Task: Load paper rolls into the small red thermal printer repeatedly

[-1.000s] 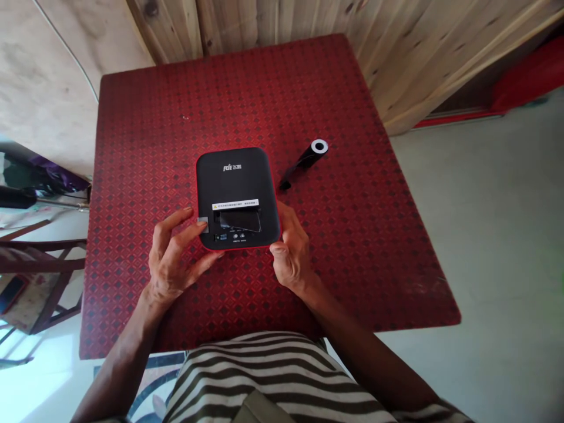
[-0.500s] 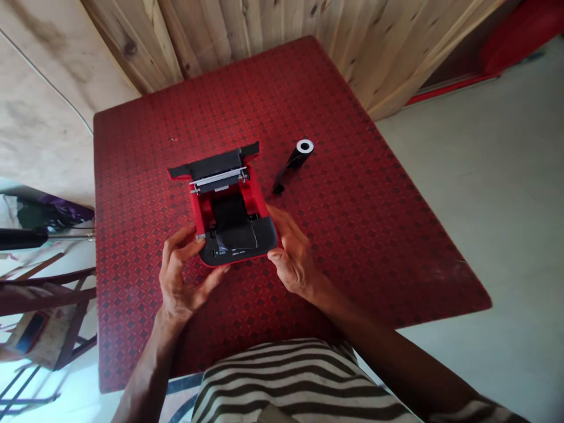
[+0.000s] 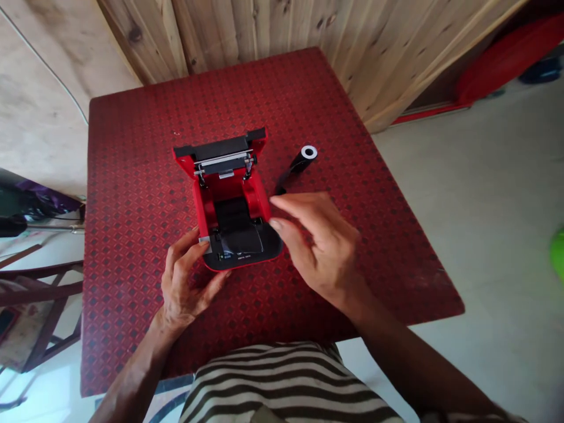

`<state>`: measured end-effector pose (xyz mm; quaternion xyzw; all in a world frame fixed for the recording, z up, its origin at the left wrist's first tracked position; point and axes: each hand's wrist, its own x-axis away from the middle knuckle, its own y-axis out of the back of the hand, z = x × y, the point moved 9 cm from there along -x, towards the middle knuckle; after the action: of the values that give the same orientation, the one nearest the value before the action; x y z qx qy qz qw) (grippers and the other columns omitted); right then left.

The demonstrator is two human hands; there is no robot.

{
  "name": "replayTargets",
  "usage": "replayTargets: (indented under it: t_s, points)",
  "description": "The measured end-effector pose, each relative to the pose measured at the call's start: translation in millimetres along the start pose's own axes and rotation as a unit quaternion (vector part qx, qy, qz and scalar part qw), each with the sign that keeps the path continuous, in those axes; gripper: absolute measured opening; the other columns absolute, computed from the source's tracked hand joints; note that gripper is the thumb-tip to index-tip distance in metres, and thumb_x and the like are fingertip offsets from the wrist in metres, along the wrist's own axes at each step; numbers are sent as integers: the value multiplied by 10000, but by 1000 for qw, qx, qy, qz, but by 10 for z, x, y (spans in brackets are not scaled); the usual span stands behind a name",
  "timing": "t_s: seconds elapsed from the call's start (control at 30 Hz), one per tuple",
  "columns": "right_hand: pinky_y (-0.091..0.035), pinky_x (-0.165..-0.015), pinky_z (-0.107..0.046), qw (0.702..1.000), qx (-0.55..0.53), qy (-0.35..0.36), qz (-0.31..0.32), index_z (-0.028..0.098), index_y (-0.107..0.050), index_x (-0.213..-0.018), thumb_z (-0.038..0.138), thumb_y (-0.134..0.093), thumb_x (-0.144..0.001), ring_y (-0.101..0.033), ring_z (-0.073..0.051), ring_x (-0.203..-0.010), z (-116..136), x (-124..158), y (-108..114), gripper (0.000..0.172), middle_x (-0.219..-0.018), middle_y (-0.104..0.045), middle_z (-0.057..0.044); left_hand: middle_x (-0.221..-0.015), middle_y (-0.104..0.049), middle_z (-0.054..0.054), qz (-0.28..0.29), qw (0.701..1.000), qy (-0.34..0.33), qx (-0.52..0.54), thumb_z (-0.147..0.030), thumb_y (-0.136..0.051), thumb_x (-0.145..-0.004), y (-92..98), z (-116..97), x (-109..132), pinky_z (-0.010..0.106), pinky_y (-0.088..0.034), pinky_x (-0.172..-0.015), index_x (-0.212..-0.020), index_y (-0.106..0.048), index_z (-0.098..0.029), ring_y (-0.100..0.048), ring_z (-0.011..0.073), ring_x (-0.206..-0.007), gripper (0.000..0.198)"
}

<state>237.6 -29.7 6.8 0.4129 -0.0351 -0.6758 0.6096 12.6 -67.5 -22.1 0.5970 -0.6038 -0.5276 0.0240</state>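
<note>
A small red and black printer (image 3: 259,202) sits on the red patterned table, its lid (image 3: 222,151) raised at the far side. Black film (image 3: 235,218) lies in its bay and over the black front panel, with a clear edge. My left hand (image 3: 187,279) holds the printer's front left corner, fingers on its side and thumb beneath the front edge. Just off the printer's right side is my right hand (image 3: 324,244), thumb and forefinger apart, nothing between them. Behind that hand lies a black roll (image 3: 302,161) with a white-ended core, its loose end trailing toward the printer.
The table (image 3: 374,264) has a wooden plank wall (image 3: 273,29) behind it. A dark wooden chair (image 3: 39,299) stands at the left. At the far right edge is a green object (image 3: 557,255) on the floor.
My right hand has let go of the printer and moved right. The printer's lid stands more upright. The view has shifted slightly.
</note>
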Motion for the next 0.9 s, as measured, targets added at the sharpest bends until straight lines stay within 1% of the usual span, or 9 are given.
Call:
replayTargets:
  t_s: [0.07,0.17,0.2,0.27,0.4,0.57,0.67,0.77,0.9]
  points:
    - [-615,-991,-444,989,65,69,118,267,-770,-1192,215,-579,-1096,-740,-249,-1047,209,-264,-232,220,-1110,-824,-61,-1436,-672,181,5,1000,-8,1,-251,-911,-871,-5,-9,-7,414,-656,-1052,-1516,-539,-195,-704,276,-1304,746]
    - [-592,-994,-436,931,169,111,305,161,-793,-1058,88,-573,-1057,-736,-274,-1065,313,-502,-737,232,-1067,-824,-118,-1454,-665,173,6,1000,-6,3,-225,-893,-887,-6,-12,-7,397,-647,-1073,-1543,-520,-206,-697,266,-1321,755]
    - [-591,-979,-436,911,198,105,345,133,-800,-1042,58,-575,-1042,-744,-287,-1068,299,-555,-873,237,-1069,-824,-144,-1455,-664,171,6,1000,-4,2,-222,-891,-888,-7,-14,-5,389,-646,-1074,-1549,-517,-206,-697,263,-1321,759]
    - [-596,-927,-434,890,231,78,386,103,-818,-1026,19,-575,-1022,-767,-306,-1041,254,-646,-1058,257,-1060,-826,-178,-1454,-661,172,8,1000,-5,1,-215,-890,-887,-16,-21,0,379,-646,-1074,-1556,-513,-201,-697,262,-1322,768]
    - [-595,-857,-437,895,220,57,385,108,-843,-949,1,-590,-1005,-788,-316,-935,215,-736,-1167,280,-940,-820,-174,-1480,-645,185,9,1000,-1,6,-220,-882,-897,-30,-22,14,401,-649,-1084,-1554,-520,-191,-687,275,-1343,751]
    - [-570,-752,-387,870,266,144,389,123,-826,-997,-8,-548,-986,-765,-276,-852,235,-683,-1159,307,-957,-826,-149,-1485,-656,179,8,1000,4,-2,-242,-877,-909,-26,-18,14,402,-669,-1061,-1559,-519,-210,-710,273,-1324,742]
    - [-576,-735,-380,874,278,141,373,137,-808,-1011,15,-556,-992,-770,-282,-896,295,-689,-1082,280,-964,-822,-135,-1449,-681,166,10,1000,-1,-8,-248,-880,-908,-26,-19,10,400,-668,-1070,-1560,-517,-224,-716,270,-1323,746]
    - [-599,-761,-390,894,260,129,341,146,-786,-1016,60,-577,-1010,-767,-301,-996,433,-695,-843,227,-993,-815,-131,-1418,-695,172,6,1000,-5,-10,-249,-895,-894,-10,-7,14,390,-663,-1074,-1551,-522,-207,-716,269,-1322,756]
    - [-631,-932,-392,956,147,114,227,206,-753,-1080,159,-698,-990,-764,-251,-1054,570,-654,-114,115,-1095,-816,-48,-1441,-689,165,6,1000,-9,-14,-273,-886,-901,0,21,16,399,-672,-1042,-1568,-516,-228,-731,271,-1283,764]
